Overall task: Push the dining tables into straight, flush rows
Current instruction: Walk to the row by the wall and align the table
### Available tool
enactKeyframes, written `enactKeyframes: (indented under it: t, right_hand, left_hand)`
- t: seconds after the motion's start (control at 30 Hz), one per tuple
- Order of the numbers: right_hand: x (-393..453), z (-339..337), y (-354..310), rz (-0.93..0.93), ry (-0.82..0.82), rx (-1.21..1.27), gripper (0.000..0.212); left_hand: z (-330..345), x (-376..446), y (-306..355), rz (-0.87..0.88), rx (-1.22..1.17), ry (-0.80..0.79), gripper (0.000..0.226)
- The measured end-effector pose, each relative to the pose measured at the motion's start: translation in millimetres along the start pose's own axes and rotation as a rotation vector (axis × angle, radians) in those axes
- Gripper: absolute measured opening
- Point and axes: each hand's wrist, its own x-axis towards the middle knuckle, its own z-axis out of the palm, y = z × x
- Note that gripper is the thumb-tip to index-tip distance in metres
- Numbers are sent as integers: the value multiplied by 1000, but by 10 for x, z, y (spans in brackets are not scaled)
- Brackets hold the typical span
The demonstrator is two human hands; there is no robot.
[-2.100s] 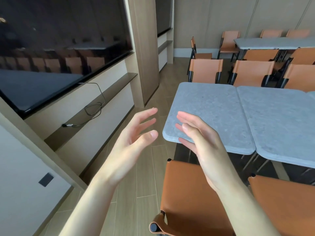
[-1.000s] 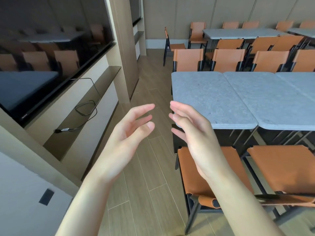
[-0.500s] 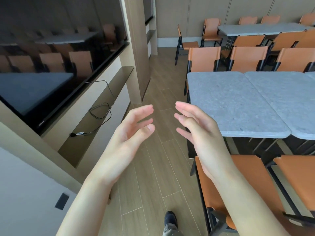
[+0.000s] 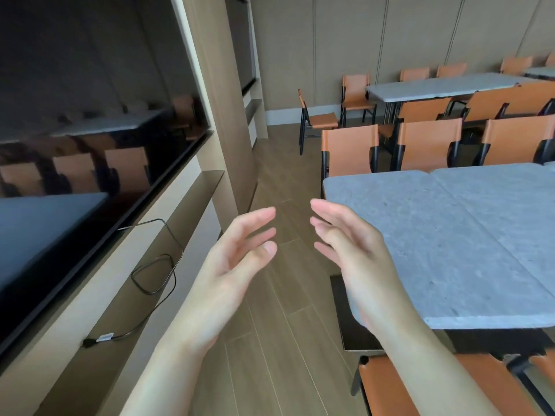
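Two grey stone-topped dining tables stand side by side at the right: the nearer end table [image 4: 420, 235] and its neighbour [image 4: 510, 205], their tops meeting along a seam. My left hand [image 4: 231, 265] is raised over the wooden floor, palm inward, fingers relaxed and empty. My right hand [image 4: 351, 253] is raised opposite it, in front of the end table's left edge, fingers straight, holding nothing and touching nothing. Another grey table [image 4: 444, 85] stands farther back near the wall.
Orange chairs [image 4: 350, 148] line the far side of the tables, and one [image 4: 390, 385] is tucked at the near side. A single chair [image 4: 315, 120] stands in the aisle. A dark screen [image 4: 90, 130] and shelf with a cable [image 4: 153, 274] run along the left wall.
Over two seconds my view has swung and moved along the table end; the end table now lies closer to my right hand. Both hands stay raised and empty.
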Motion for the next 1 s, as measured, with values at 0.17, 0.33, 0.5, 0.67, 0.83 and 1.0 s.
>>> enactKeyframes:
  t: [0.17, 0.33, 0.5, 0.67, 0.83, 1.0]
  right_hand:
    - [444, -75, -71, -37, -11, -35, 33]
    - [777, -163, -18, -20, 19, -62, 33]
    - [1060, -222, 60, 5, 91, -69, 32]
    - [1480, -224, 36, -32, 198, -109, 31]
    - [2101, -64, -75, -74, 246, -140, 31]
    - [2711, 251, -21, -79, 281, -155, 31]
  left_hand:
    - [73, 539, -57, 57, -39, 15, 44]
    - [174, 1061, -155, 93, -95, 17, 42]
    - [205, 1479, -350, 92, -145, -6, 43]
    - [213, 2044, -471, 101, -176, -116, 37]
    - [51, 2762, -535, 158, -203, -209, 35]
    - [-265, 3431, -697, 172, -209, -262, 38]
